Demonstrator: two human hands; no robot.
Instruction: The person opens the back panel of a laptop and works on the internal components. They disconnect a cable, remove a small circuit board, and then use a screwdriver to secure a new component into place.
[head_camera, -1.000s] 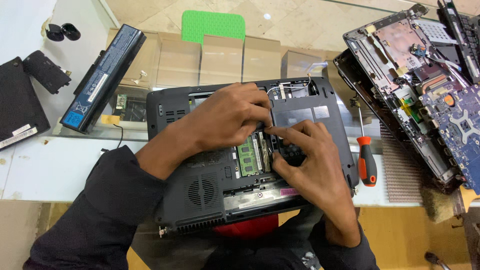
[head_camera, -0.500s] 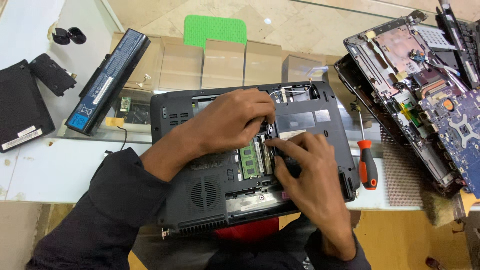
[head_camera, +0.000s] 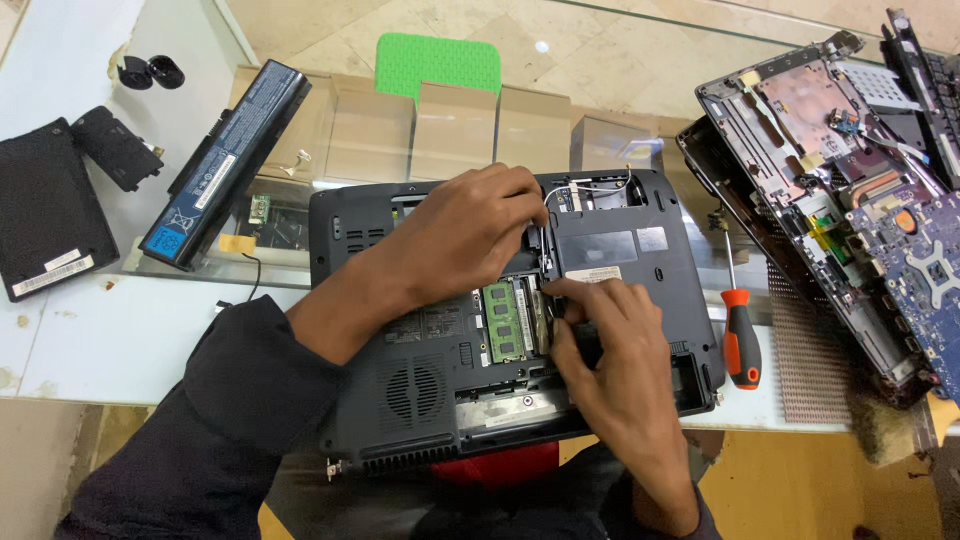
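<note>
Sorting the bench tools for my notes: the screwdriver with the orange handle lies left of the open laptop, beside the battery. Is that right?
Not quite. The head view shows the screwdriver with the orange handle lying right of the open laptop, not left. The battery lies on the other side, at the upper left, so the two are apart.
</note>
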